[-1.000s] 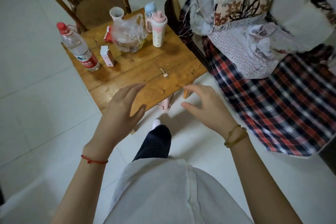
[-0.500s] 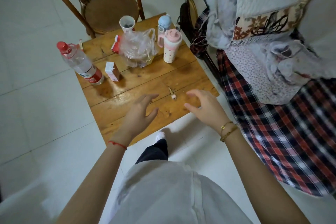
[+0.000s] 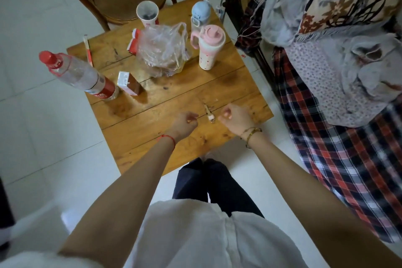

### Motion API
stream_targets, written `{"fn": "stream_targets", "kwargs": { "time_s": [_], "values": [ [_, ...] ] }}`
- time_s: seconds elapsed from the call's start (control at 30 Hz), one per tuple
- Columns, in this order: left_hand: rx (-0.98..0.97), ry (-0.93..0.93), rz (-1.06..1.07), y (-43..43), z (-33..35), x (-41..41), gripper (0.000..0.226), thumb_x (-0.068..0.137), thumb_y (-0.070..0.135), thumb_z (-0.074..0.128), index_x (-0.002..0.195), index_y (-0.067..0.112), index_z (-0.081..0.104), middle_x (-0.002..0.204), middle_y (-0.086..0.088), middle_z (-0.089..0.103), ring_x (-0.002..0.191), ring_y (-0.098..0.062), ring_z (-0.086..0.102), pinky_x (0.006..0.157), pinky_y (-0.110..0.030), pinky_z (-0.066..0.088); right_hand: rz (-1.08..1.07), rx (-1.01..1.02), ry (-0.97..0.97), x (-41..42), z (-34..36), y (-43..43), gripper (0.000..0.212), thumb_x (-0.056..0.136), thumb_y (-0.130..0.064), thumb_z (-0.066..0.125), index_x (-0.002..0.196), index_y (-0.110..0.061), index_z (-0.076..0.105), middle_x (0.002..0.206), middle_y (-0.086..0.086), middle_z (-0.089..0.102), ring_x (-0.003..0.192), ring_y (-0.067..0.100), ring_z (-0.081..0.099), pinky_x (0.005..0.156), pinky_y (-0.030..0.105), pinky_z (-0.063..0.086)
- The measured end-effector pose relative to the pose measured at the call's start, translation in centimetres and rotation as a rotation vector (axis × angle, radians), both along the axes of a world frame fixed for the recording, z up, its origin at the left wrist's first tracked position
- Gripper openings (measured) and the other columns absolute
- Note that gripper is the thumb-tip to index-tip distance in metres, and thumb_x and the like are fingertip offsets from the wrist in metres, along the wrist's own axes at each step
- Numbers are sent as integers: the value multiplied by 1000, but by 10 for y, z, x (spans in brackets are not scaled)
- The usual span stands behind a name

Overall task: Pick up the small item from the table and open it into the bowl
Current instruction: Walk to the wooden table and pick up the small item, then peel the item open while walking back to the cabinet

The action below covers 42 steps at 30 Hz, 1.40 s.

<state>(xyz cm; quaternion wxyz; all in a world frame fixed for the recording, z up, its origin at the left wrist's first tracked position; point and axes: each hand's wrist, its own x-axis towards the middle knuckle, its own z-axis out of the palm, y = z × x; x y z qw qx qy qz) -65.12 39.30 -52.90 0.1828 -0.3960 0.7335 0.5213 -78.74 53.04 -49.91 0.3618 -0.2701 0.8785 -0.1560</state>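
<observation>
Near the front edge of the wooden table [image 3: 228,85]: one small item [image 3: 210,116], pale with a thin metal-looking part, lying flat on the boards, held by nobody. Left hand [image 3: 185,123] just to its left, fingers curled loosely together, empty. Right hand [image 3: 236,116] just to its right, fingers likewise curled in, empty. Farther back: a clear plastic bag [image 3: 163,50] over what may be a bowl, pink bottle [image 3: 210,47], blue bottle [image 3: 200,15], paper cup [image 3: 148,12], small carton [image 3: 128,82], water bottle [image 3: 80,76].
</observation>
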Motion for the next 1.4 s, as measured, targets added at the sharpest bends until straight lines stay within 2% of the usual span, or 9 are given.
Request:
{"fn": "stream_targets", "kwargs": {
  "time_s": [0.13,0.3,0.57,0.73,0.9,1.0,1.13,1.23,1.4],
  "values": [
    [122,-97,157,6,-42,-11,38,97,17,51,133,8,59,131,-16,63,115,-32,63,96,-42,53,-57,55,-45,-4,-52,-13,29,84,-40,61,102,-17,63,100,4,69,85,21,66,75,41,58],
    [207,-155,335,9,-88,-22,38,97,19,50,132,10,60,123,-12,65,109,-26,65,93,-39,53,-54,123,-62,-7,-111,-22,26,86,-33,60,94,-9,66,95,12,71,83,29,68,73,43,59],
    [188,-103,529,15,-139,-39,31,94,20,52,120,15,67,78,-2,67,84,-15,60,79,-30,49,-112,161,7,-16,-168,-34,42,83,-41,64,108,-8,57,104,12,67,89,30,66,63,34,51],
    [198,-101,567,20,-156,-44,30,93,14,53,118,12,69,96,-10,74,86,-18,63,85,-33,53,-135,215,23,-13,-185,-38,49,81,-42,67,113,-5,57,116,14,62,98,31,64,69,36,52],
    [227,-109,607,22,-168,-45,28,92,11,55,116,8,69,98,-13,75,88,-22,67,97,-42,55,-155,203,43,-8,-194,-41,37,83,-34,67,104,-5,60,112,15,61,95,32,65,66,35,49],
    [238,-124,609,22,-166,-47,29,91,12,56,117,8,68,93,-10,73,92,-24,69,97,-43,55,-180,168,-12,-10,-196,-42,28,84,-31,65,90,-3,65,98,15,67,88,32,67,61,32,47],
    [248,-150,593,22,-156,-50,31,91,15,56,120,10,67,88,-6,73,104,-28,70,96,-42,55,-206,46,-150,-14,-191,-40,16,81,-21,69,80,-6,66,91,12,71,84,22,64,69,28,48],
    [281,-149,628,24,-142,-49,34,92,21,55,123,11,65,80,-2,71,93,-24,68,94,-42,56,-229,18,-229,-15,-178,-37,13,78,-19,73,71,-14,62,93,10,72,83,20,62,71,25,44],
    [317,-69,816,26,-112,-45,15,93,23,60,98,12,70,81,-1,66,87,-23,64,94,-42,55,-259,-46,-292,-14,-140,-28,18,77,-18,73,68,-19,57,92,12,72,89,25,67,75,30,51]
  ]
}}
